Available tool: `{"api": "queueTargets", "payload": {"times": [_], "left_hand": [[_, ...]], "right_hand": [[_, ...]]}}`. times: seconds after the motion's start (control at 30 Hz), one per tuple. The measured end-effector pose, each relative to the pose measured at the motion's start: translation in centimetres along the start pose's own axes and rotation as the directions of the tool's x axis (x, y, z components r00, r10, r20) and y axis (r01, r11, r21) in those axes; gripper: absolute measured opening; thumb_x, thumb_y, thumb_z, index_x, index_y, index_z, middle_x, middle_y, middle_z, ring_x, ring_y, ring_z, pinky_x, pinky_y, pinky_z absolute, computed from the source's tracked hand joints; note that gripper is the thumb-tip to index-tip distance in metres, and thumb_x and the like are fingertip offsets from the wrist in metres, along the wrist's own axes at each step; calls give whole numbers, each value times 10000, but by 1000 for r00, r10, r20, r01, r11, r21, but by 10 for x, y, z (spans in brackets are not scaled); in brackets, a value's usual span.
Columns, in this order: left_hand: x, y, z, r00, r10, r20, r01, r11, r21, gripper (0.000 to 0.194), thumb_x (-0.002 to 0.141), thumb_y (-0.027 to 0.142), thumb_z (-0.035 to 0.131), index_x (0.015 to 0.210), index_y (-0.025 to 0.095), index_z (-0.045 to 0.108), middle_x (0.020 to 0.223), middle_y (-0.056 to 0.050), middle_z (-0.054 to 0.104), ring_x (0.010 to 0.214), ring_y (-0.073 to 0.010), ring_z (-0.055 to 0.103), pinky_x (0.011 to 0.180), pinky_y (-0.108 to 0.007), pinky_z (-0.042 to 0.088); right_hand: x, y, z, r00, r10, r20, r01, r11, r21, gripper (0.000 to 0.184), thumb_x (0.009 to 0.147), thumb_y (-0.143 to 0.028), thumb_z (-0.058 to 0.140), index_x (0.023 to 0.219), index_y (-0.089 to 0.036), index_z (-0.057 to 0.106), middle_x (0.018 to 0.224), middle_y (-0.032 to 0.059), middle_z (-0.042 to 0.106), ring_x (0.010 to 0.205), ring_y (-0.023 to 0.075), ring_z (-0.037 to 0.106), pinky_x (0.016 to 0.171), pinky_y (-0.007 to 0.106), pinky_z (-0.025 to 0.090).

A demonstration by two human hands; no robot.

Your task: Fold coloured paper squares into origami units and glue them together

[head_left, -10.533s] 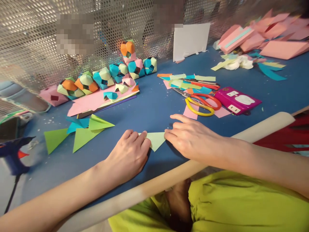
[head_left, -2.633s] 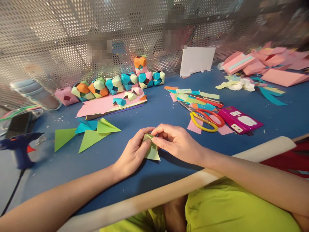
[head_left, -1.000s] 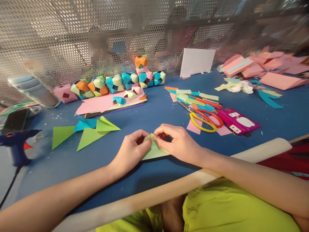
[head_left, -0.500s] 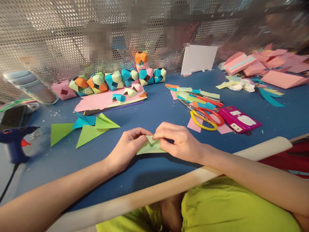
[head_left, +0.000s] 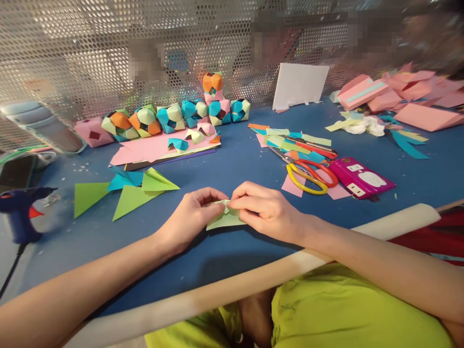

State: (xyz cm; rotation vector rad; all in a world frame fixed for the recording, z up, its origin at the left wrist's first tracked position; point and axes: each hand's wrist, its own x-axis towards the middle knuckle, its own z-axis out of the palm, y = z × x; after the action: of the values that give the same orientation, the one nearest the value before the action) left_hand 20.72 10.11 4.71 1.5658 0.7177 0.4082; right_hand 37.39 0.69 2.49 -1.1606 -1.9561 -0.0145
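Note:
A pale green sheet of paper (head_left: 225,221) is between my hands, just above the blue table near its front edge. My left hand (head_left: 190,212) pinches its left side with thumb and forefinger. On the other side, my right hand (head_left: 270,210) grips the paper's upper right, its fingertips close to my left thumb. A small folded flap shows between the fingertips; part of it is hidden by them. Folded green paper pieces (head_left: 136,199) and a blue one (head_left: 125,179) lie left of my hands. To the right rest scissors (head_left: 308,181) with yellow and red handles.
Several folded paper balls (head_left: 170,118) line the back by a perforated metal screen (head_left: 97,63). A glue gun (head_left: 21,212) stands at left. Paper strips (head_left: 290,142), a purple pouch (head_left: 362,179) and pink folded papers (head_left: 398,94) lie right. A pale tube (head_left: 217,290) runs along the front edge.
The small flap on the green paper has been pressed down flatter, and my left thumb has shifted slightly right over it. Both hands keep their hold; the view has moved slightly.

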Motion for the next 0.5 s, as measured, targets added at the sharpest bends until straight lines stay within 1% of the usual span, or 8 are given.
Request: {"api": "queueTargets", "payload": {"times": [0.13,0.2,0.27,0.37,0.43,0.5], "left_hand": [[0,1,1,1000,-8,-18,8,1000,0,138,709,259,663,793,149,660,728,17,628,626,-91,506,586,-201,385],[0,0,2,999,-2,-37,3,1000,23,119,706,245,653,774,147,655,712,19,624,617,-90,499,577,-200,379],[-1,0,2,998,10,-55,-7,998,57,112,704,247,644,749,145,649,696,18,621,615,-94,497,577,-203,378],[-3,1,4,997,49,-68,-40,992,118,121,714,267,628,728,147,642,689,12,624,622,-106,503,588,-214,387],[-4,1,4,995,78,-69,-65,983,172,129,721,273,616,738,150,652,695,7,630,632,-114,507,594,-220,392],[-5,2,5,992,108,-71,-89,969,229,134,724,268,605,751,151,666,693,5,631,635,-117,503,593,-221,389]], "right_hand": [[1,-2,2,1000,0,-17,0,1000,11,228,846,-45,466,945,-142,647,889,79,608,755,113,581,659,219,498],[2,-5,2,1000,12,-29,-11,999,37,219,841,-59,478,951,-143,648,884,78,605,730,112,572,637,225,495],[4,-8,2,999,39,-27,-37,996,83,201,848,-91,497,969,-147,647,884,76,610,736,119,576,650,240,499],[6,-11,0,987,161,-27,-156,977,145,149,876,-179,530,972,-150,641,875,68,625,761,130,598,692,259,509],[7,-12,-1,965,262,-31,-255,956,144,115,872,-235,566,888,-149,641,808,47,620,704,122,591,657,248,498],[7,-12,0,950,310,-28,-305,946,111,120,855,-239,594,779,-152,627,724,21,595,627,104,558,600,230,465]]}}
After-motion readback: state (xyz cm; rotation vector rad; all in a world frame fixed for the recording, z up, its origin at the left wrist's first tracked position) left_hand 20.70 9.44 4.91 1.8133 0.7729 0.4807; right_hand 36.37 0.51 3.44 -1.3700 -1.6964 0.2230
